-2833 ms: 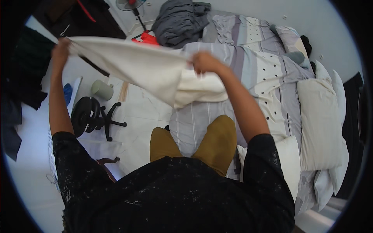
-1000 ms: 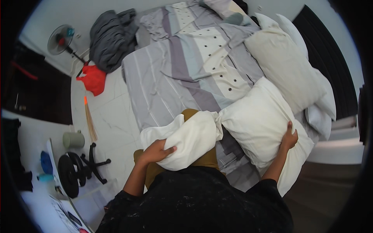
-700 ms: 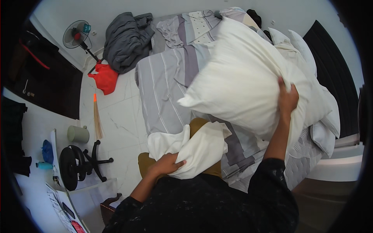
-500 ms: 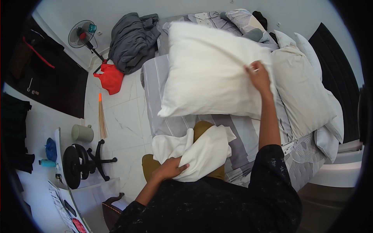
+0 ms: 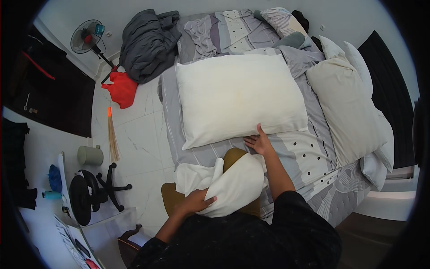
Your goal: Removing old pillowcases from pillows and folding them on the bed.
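A large white pillow point(image 5: 239, 96) lies flat on the bed in front of me. My right hand point(image 5: 260, 142) is at its near edge, thumb and fingers spread, the thumb over the edge. Across my lap a folded white cloth point(image 5: 239, 186), perhaps a pillowcase, drapes over my knees. My left hand point(image 5: 195, 200) grips this cloth at its near left side, with the thumb on top and the fingers partly hidden in the folds.
The bed wears a grey striped and dotted sheet point(image 5: 179, 134). More pillows point(image 5: 347, 105) lean by the dark headboard point(image 5: 389, 98). A grey comforter point(image 5: 148, 47) is heaped at the far left. On the floor side are a fan point(image 5: 87, 38), red bag point(image 5: 121, 89), broom point(image 5: 112, 134) and swivel chair point(image 5: 85, 193).
The pillow has come down from a raised, tilted position to lie flat on the bed. My right hand has let go of its right side and moved left to the near edge.
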Demonstrator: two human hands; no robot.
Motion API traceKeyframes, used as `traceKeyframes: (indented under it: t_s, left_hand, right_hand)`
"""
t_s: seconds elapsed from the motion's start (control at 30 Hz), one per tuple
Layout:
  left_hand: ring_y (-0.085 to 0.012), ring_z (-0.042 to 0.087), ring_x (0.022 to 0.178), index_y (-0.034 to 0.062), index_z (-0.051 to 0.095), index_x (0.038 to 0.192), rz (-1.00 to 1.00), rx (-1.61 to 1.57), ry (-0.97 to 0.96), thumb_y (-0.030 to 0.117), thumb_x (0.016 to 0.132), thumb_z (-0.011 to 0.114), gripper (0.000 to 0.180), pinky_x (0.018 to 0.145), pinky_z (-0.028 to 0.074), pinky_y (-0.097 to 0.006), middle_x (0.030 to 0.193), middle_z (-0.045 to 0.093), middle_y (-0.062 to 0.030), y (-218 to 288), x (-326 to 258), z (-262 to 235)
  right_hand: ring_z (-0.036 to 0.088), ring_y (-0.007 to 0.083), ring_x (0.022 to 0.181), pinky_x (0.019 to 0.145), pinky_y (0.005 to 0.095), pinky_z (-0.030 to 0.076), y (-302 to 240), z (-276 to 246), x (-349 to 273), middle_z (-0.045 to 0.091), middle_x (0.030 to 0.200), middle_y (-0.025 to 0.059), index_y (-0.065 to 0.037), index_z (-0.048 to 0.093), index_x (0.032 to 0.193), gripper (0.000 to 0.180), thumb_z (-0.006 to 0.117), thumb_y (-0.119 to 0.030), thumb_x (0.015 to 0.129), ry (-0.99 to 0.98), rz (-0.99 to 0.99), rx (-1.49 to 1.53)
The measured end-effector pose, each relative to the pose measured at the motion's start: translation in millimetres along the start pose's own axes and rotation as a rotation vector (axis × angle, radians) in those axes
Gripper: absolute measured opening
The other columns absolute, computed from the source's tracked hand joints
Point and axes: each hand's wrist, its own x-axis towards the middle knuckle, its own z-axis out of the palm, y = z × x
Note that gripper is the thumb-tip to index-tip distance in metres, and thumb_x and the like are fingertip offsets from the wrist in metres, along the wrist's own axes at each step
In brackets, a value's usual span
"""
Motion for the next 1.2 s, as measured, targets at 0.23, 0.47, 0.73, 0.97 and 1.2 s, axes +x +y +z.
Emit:
traceKeyframes:
  t_s: [0.23, 0.47, 0.73, 0.97, 1.2]
  left_hand:
    - [-0.0374, 0.059, 0.092, 0.0081, 0.045, 0.127, -0.028, 0.018, -0.036, 0.036, 0.087, 0.053, 0.049, 0.082, 0.045, -0.041, 0.100, 0.062, -0.0208, -5.5, 12.6, -5.7]
    - [-0.0358, 0.053, 0.106, 0.0066, 0.046, 0.126, 0.179, 0.104, -0.005, 0.018, 0.089, 0.048, 0.039, 0.089, 0.042, -0.039, 0.115, 0.057, -0.0176, 16.6, 31.9, -16.4]
    - [-0.0213, 0.049, 0.107, -0.0039, 0.054, 0.114, 0.377, -0.296, -0.319, 0.023, 0.091, 0.050, 0.036, 0.095, 0.034, -0.030, 0.119, 0.052, -0.0117, 26.5, 32.3, -25.0]
    - [-0.0144, 0.057, 0.067, 0.0003, 0.058, 0.097, -0.104, -0.021, 0.058, 0.041, 0.089, 0.052, 0.042, 0.059, 0.046, -0.029, 0.074, 0.060, -0.0086, 4.9, 97.6, -24.6]
    - [-0.0207, 0.060, 0.079, 0.0021, 0.051, 0.117, -0.062, -0.335, -0.005, 0.039, 0.081, 0.065, 0.053, 0.071, 0.048, -0.034, 0.093, 0.060, -0.0078, 16.4, 170.2, -9.4]
  right_hand:
    - [0.046, 0.0266, 0.118, 0.100, 0.0434, 0.037, -98.9, 131.0, 20.3, 0.047, 0.128, 0.0134, -0.001, 0.039, 0.128, 0.047, 0.053, -0.021, 0.088, -0.372, -0.480, 0.259]
    - [0.054, 0.0217, 0.103, 0.090, 0.0352, 0.042, -112.3, 185.2, 14.4, 0.054, 0.118, 0.0085, -0.005, 0.047, 0.120, 0.047, 0.064, -0.029, 0.083, -0.424, -0.445, -0.186]
    - [0.060, 0.0317, 0.089, 0.074, 0.0411, 0.047, -14.2, -37.8, -24.6, 0.063, 0.097, 0.0179, 0.000, 0.060, 0.100, 0.059, 0.052, -0.055, 0.082, 0.206, -0.243, -1.561]
    - [0.052, 0.0078, 0.073, 0.060, 0.0239, 0.041, 51.6, -103.7, -134.0, 0.058, 0.093, -0.0013, -0.009, 0.050, 0.119, 0.047, 0.049, -0.041, 0.085, -0.173, 0.268, -1.078]
    - [0.051, 0.0150, 0.105, 0.087, 0.0303, 0.043, 72.2, -48.0, -152.3, 0.055, 0.118, 0.0074, -0.003, 0.046, 0.124, 0.042, 0.057, -0.013, 0.084, -0.057, -0.404, -0.568]
